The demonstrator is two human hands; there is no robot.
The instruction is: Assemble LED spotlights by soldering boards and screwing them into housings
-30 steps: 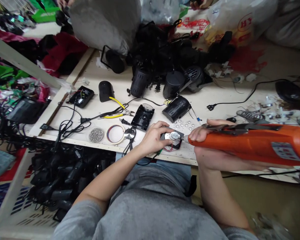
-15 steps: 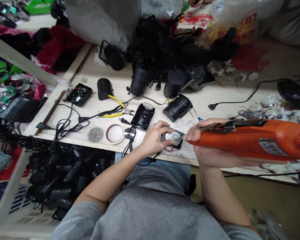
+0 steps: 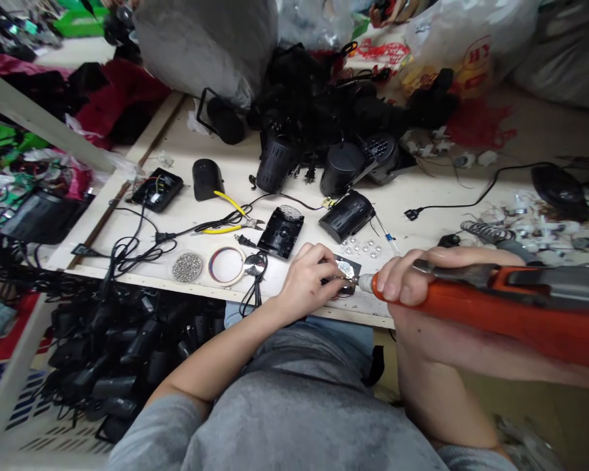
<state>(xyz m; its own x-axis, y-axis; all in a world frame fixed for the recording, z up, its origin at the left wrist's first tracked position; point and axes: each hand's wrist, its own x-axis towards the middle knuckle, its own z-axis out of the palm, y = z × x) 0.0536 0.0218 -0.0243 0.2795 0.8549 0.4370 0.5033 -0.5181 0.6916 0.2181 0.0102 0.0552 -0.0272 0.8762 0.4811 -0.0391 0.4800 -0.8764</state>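
My right hand [image 3: 410, 278] is wrapped around an orange power screwdriver [image 3: 451, 307], whose grey nose and bit point left. Beside the bit, the fingers of my left hand [image 3: 310, 278] are pinched together; whatever is between them is too small to make out. Beneath them, at the front of the bench, lies a black housing part [image 3: 354, 267] with a round whitish motor [image 3: 345, 268] on it, partly covered by my fingers. Several small clear round pieces [image 3: 358, 247] are scattered just behind it.
Left of my hands are a tape roll [image 3: 210, 268], a dish of screws [image 3: 187, 267], yellow-handled cutters [image 3: 220, 229] and an open black shell [image 3: 281, 232]. Black housings [image 3: 342, 167] crowd the back. Loose white parts [image 3: 525, 226] lie right. A crate [image 3: 44, 441] of black parts stands below left.
The screwdriver has risen toward me, and its bit has pulled back from the motor. My left fingers have shifted from holding the housing part to a pinch beside the bit.
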